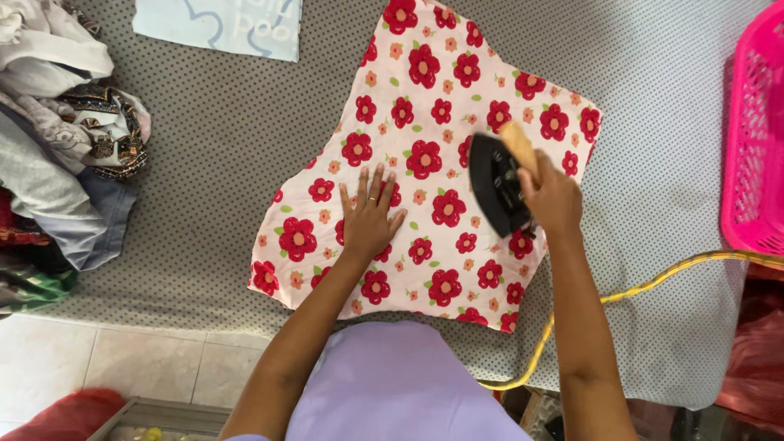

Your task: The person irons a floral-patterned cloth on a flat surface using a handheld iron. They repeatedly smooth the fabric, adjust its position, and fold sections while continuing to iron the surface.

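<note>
Grey dotted ironing pad (212, 147) fills most of the frame, tiled floor (122, 359) showing lower left. Clothes heap (61, 139) sits at the left edge, probably parked there to keep the working area free. Pink plastic basket (755, 139) is at the right edge, and a pale blue cloth (220, 24) lies flat at the top left.

Centre frame: floral fabric (433, 155), pale pink with red flowers, is spread flat on the pad, running from top centre down toward your purple top (384, 384).

Your left hand (369, 216) lies palm-down on the lower left part of the fabric, fingers spread wide and gripping nothing; it looks like you're pinning the cloth so it won't drag.

Your right hand (551, 196) is wrapped tight around the tan handle of the black iron (498, 184), just right of the left hand with a strip of fabric between them. The iron is on the fabric's right half; its sole isn't visible, so contact can't be confirmed.

Yellow cord (621, 298) trails off lower right, clear of the cloth.
</note>
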